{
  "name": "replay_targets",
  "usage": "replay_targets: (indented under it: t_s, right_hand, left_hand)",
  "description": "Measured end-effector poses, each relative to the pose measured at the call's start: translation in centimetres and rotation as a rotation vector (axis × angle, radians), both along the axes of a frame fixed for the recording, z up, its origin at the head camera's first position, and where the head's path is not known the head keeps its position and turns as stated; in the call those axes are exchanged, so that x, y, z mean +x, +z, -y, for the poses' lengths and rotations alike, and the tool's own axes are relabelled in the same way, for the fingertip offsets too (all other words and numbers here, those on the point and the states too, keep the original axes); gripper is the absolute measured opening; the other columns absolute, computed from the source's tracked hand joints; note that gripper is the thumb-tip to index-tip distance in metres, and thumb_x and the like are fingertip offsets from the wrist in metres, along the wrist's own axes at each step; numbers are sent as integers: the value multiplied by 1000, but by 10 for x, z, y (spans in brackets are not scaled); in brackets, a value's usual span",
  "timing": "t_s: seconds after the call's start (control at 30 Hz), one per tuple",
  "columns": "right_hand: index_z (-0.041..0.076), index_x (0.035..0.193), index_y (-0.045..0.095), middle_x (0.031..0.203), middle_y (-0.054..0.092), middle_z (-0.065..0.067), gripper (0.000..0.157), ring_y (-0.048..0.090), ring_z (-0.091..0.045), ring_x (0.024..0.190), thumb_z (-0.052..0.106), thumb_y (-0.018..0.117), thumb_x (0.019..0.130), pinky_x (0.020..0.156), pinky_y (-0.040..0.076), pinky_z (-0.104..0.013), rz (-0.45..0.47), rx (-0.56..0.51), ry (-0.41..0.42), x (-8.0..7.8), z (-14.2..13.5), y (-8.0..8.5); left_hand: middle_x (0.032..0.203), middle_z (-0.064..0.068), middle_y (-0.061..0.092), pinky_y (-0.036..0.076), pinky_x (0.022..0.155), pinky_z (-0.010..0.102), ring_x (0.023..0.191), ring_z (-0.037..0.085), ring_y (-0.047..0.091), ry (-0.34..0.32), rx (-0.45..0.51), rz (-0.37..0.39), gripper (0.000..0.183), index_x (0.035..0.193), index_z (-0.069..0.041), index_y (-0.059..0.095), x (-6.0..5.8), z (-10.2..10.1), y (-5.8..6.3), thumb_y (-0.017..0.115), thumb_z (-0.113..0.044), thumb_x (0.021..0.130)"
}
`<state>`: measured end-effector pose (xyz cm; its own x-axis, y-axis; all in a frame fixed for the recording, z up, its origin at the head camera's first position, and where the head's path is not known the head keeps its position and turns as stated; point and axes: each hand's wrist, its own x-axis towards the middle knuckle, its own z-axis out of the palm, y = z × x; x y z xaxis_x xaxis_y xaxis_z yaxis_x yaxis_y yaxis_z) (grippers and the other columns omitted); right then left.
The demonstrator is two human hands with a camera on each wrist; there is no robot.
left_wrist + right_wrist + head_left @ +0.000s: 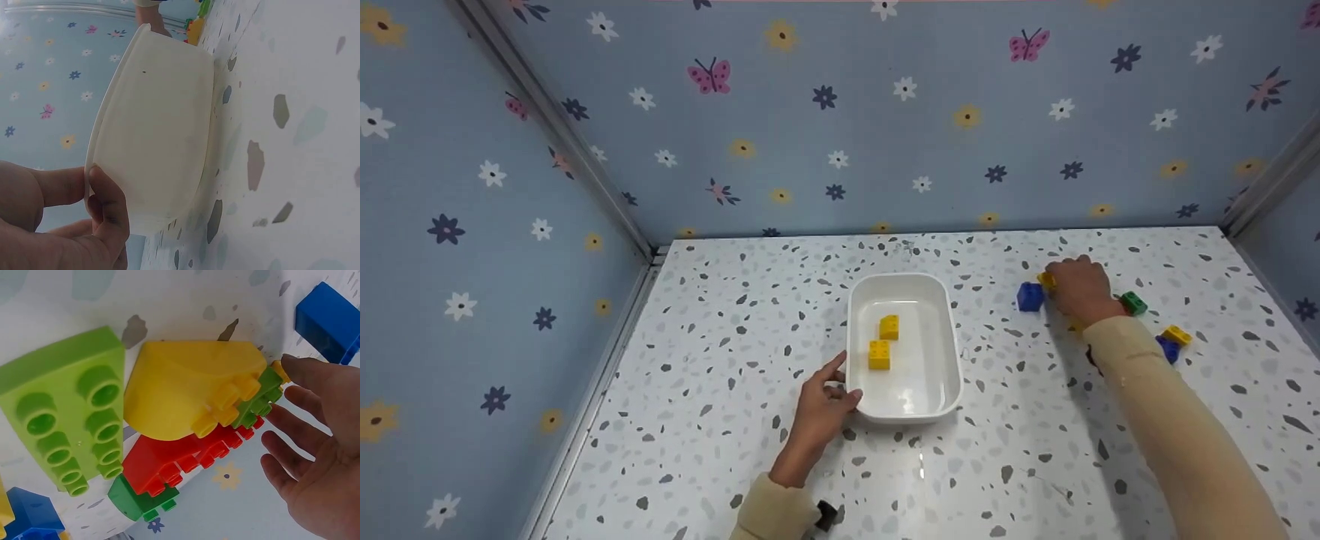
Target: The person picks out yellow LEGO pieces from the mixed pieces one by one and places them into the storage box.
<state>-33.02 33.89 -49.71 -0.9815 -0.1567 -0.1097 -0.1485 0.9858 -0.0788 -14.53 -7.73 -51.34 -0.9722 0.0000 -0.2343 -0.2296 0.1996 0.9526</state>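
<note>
My left hand (823,405) pinches the near-left rim of a white plastic tub (952,352), thumb on one side and fingers on the other in the left wrist view. Two yellow toy bricks (879,355) lie inside it. At the back right, my right hand (1081,286) reaches down among loose bricks. Its fingertips are right at a small yellow brick (1046,280), beside a blue brick (1030,297). In the right wrist view the fingers are spread and loosely bent, the thumb tip by that yellow piece (279,371). Another yellow brick is mostly hidden beneath the hand.
Around my right forearm lie a green brick (1132,303), a yellow brick (1176,335) and a blue one (1168,349). The right wrist view shows a light green brick (62,410), a curved yellow one (191,388) and red ones (163,464). Patterned walls (885,150) enclose the speckled table (720,337).
</note>
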Motion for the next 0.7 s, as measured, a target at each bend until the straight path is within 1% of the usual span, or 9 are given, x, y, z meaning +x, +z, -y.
replay_targets:
  t_s: [0.13, 0.23, 0.47, 0.57, 0.7]
  right_hand:
    - [-13, 137, 60, 125, 64, -37, 39, 55, -52, 113, 0, 64, 100, 106, 44, -68, 9, -1, -1, 0, -2, -2]
    - [-12, 137, 60, 126, 65, -37, 39, 55, -53, 113, 0, 64, 101, 105, 44, -69, -2, 4, 6, 1, -3, -3]
    - [-12, 132, 64, 122, 68, -35, 33, 56, -51, 111, -3, 64, 100, 108, 41, -69, -53, 7, 9, 4, -1, -6]
    - [-12, 130, 65, 121, 68, -34, 32, 55, -51, 111, -5, 65, 99, 110, 40, -69, -72, -4, 4, 4, 0, -8]
    - [-11, 128, 66, 118, 69, -34, 31, 55, -51, 110, -4, 64, 98, 108, 40, -70, -97, -2, 10, 4, 1, -9]
  left_hand:
    - [126, 18, 56, 57, 76, 27, 91, 19, 62, 8, -8, 2, 71, 161, -5, 43, 0, 0, 0, 70, 2, 96]
    - [126, 18, 56, 57, 76, 27, 91, 19, 61, 7, -12, 3, 71, 161, -5, 43, -1, -1, 0, 70, 2, 96]
    - [126, 17, 56, 56, 77, 28, 92, 19, 61, 17, -16, 13, 71, 161, -6, 43, -1, -1, 1, 70, 2, 97]
    - [126, 17, 56, 57, 78, 29, 93, 19, 62, 16, -15, 3, 71, 161, -5, 43, -1, -1, 0, 70, 3, 96]
    - [125, 17, 55, 59, 80, 29, 93, 19, 61, 11, -3, -8, 71, 161, -5, 43, 0, 0, -2, 70, 3, 96]
